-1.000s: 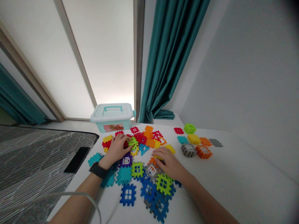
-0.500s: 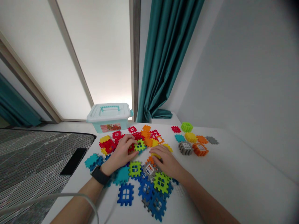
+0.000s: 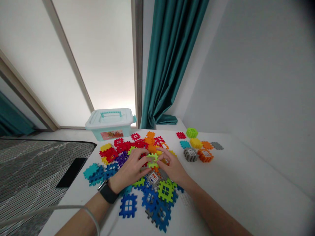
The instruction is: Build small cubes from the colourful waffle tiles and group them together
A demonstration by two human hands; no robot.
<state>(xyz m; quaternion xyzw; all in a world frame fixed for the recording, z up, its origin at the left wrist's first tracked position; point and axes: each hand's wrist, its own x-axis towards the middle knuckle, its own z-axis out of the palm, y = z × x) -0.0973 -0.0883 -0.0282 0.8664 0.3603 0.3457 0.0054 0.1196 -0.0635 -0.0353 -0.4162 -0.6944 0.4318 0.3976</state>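
A lime-green waffle-edged building tile [image 3: 153, 160] with a window cutout is pinched between my two hands over the middle of the pile. My left hand [image 3: 134, 166], with a black watch on the wrist, grips its left side. The fingers of my right hand [image 3: 173, 166] close on its right side. Just below lies a grey tile with a window insert [image 3: 153, 178], and nearer me another lime-green tile [image 3: 165, 191] rests on blue tiles [image 3: 161, 213]. Red tiles [image 3: 109, 154] and orange tiles [image 3: 150, 140] spread behind my hands.
A lidded pale-blue box [image 3: 110, 123] stands at the table's far left. Towards the right are a grey block [image 3: 190, 154], an orange block [image 3: 205, 155], a green block [image 3: 192, 132] and several loose tiles. A black flat object [image 3: 71, 172] lies at the left; a pale cable [image 3: 73, 206] crosses my left forearm.
My left hand has brought the lime-green tile right and towards me. My right hand has come onto its other side. The view has shifted slightly.
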